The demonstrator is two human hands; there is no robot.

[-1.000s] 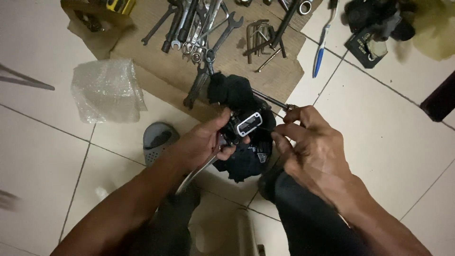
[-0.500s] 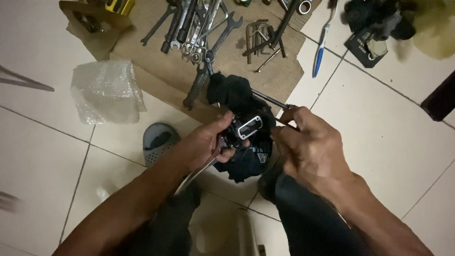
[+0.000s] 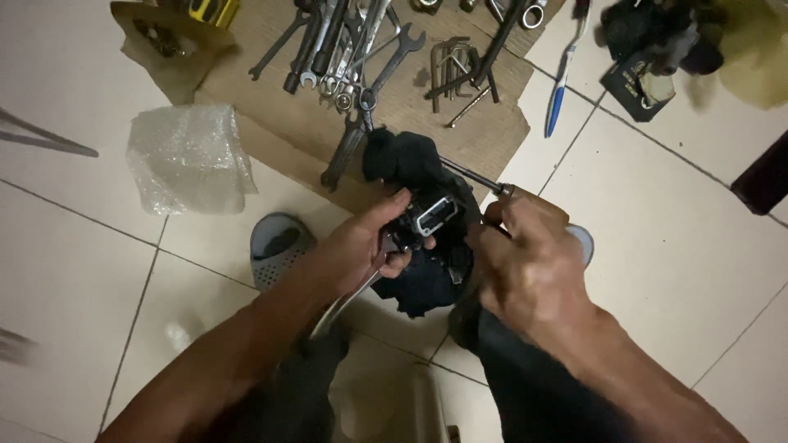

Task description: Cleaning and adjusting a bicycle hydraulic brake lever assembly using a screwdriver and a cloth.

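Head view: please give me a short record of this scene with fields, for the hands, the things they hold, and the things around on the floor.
left hand: grips a small black part with a silver frame over a black cloth
right hand: closed on the handle of a thin metal tool; its tip is hidden by the cloth
cardboard sheet: on the tiled floor, carries wrenches and hex keys
bubble wrap: left of the cardboard
blue toothbrush: right of the cardboard
grey sandal: under the left forearm
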